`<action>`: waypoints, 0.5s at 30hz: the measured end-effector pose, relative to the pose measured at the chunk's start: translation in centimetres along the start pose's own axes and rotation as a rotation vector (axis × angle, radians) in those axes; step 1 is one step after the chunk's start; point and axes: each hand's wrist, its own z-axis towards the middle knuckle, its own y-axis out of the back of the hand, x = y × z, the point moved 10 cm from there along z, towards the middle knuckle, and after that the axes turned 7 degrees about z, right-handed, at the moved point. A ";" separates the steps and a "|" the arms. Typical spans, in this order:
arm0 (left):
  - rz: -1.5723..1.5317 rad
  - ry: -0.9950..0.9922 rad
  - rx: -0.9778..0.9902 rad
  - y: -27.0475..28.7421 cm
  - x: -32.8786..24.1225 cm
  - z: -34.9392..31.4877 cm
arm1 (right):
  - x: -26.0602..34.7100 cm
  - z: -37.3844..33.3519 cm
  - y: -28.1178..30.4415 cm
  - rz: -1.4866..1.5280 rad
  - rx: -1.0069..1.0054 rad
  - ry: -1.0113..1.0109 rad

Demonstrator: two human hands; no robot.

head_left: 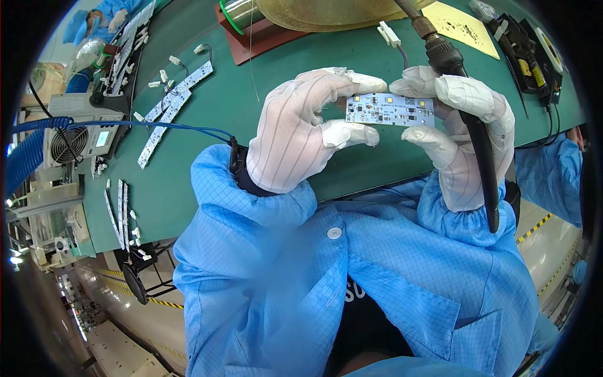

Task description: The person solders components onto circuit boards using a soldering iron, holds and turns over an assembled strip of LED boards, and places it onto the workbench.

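My left hand (298, 125), in a thin white striped glove with wrapped fingertips, pinches the left end of a small white circuit board (389, 109) between thumb and fingers. The board lies level, its face with yellow squares and small black parts turned up. At its right end are the thumb and fingertips of my right hand (468, 119), gloved alike. A soldering iron (480, 163) with a black handle is also held in that hand, passing under its fingers, its metal end pointing up and away. Beyond the board, a dark lead ends in a white plug (389, 34).
On the green bench mat (226, 94), several strip boards (166, 116) with plugs lie to the left. A solder spool (242, 14) stands at the back beside a yellowish basin (326, 14). Yellow paper (465, 28) and a black tool holder (524, 56) are back right. A fan unit (78, 141) stands left.
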 end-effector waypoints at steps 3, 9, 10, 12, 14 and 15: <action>0.009 0.019 0.010 -0.1 0.4 -0.3 | -0.1 -0.1 0.0 -0.057 0.049 0.034; 0.071 -0.105 -0.026 0.2 -0.9 0.0 | 0.2 -0.3 0.0 -0.255 0.217 0.120; 0.075 -0.101 -0.028 0.2 -0.9 -0.2 | 0.0 -0.4 -0.3 -0.290 0.272 0.140; -0.103 0.020 -0.030 0.1 0.3 -0.7 | -0.8 -0.5 -1.0 -0.371 0.414 0.184; -0.126 -0.008 -0.091 0.1 -0.1 -0.4 | -1.8 -0.8 -1.8 -0.484 0.573 0.209; -0.145 -0.032 -0.157 0.7 -0.3 -0.4 | -2.7 -1.2 -2.4 -0.540 0.662 0.213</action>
